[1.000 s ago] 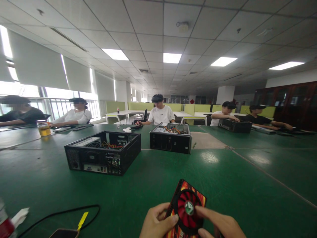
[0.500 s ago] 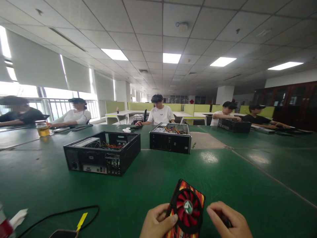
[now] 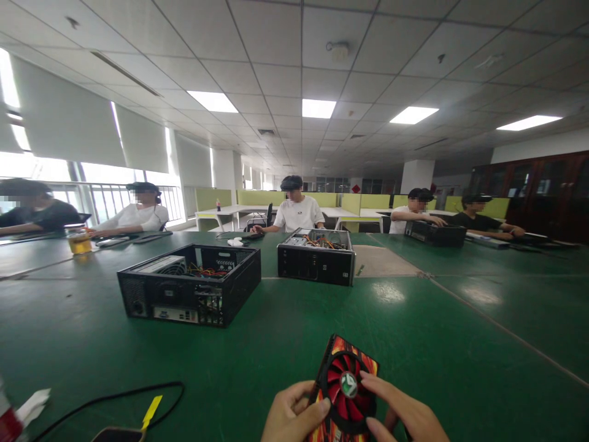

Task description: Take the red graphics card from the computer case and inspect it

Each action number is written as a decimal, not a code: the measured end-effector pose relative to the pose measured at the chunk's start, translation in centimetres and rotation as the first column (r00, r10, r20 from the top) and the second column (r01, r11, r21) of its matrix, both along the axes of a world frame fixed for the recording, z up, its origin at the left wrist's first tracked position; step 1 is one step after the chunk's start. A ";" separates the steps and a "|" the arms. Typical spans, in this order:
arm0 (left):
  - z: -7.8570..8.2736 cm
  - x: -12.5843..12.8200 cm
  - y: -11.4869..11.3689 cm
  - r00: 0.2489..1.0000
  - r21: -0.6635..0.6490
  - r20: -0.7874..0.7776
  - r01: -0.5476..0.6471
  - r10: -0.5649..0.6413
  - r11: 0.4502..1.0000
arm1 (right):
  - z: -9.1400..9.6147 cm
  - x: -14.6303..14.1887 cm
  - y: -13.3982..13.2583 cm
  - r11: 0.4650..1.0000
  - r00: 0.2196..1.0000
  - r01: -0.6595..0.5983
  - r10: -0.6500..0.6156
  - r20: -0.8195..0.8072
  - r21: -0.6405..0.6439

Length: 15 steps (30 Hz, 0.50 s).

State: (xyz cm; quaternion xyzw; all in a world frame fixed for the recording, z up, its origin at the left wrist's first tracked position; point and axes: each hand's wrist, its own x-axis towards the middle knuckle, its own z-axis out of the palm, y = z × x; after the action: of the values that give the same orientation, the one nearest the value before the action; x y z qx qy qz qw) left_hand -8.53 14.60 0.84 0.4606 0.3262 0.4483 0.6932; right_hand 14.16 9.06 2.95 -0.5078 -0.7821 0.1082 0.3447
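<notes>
A red and black graphics card (image 3: 344, 376) with a round fan stands tilted at the bottom middle, above the green table (image 3: 285, 344). My left hand (image 3: 289, 414) is closed round its left edge, thumb on the fan rim. My right hand (image 3: 405, 414) lies on the right side of the fan, its index finger reaching to the hub. Both wrists are cut off by the frame's lower edge.
An open black computer case (image 3: 191, 283) lies on the table ahead left, a second case (image 3: 316, 256) further back. A black cable with a yellow tag (image 3: 151, 410) and a phone (image 3: 118, 433) lie at bottom left. Several people sit along the far side.
My right hand came off the fan half a second ago and has returned onto it. The card has stayed in my left hand, shifting slightly left.
</notes>
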 end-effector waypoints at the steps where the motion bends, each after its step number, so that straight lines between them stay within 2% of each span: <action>1: -0.1 0.0 0.0 1.000 0.000 -0.005 0.000 0.000 1.000 | 0.0 0.0 0.0 1.000 1.000 0.009 -0.008 0.004 -0.017; 6: 0.0 -0.2 0.0 1.000 0.004 -0.010 0.006 -0.006 1.000 | 0.4 -0.2 0.1 0.993 1.000 0.000 0.004 0.031 -0.115; 9: 0.2 -0.1 -0.1 1.000 -0.002 -0.019 0.020 -0.020 1.000 | 0.9 -0.4 0.1 0.994 0.996 0.007 0.003 0.086 -0.112; 12: 0.1 -0.1 0.0 0.999 0.002 -0.025 0.021 -0.021 1.000 | 1.2 -0.3 0.0 1.000 0.989 -0.001 0.004 0.146 -0.019; 15: -0.3 -0.2 0.2 0.999 0.016 -0.035 0.007 -0.006 1.000 | 1.5 -0.2 -0.3 0.987 0.991 0.010 -0.032 0.132 0.161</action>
State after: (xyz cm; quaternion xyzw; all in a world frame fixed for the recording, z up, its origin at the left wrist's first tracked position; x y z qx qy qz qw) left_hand -8.73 14.79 0.57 0.4751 0.3330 0.4406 0.6850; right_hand 13.97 8.78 4.41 -0.4929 -0.8042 0.0071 0.3321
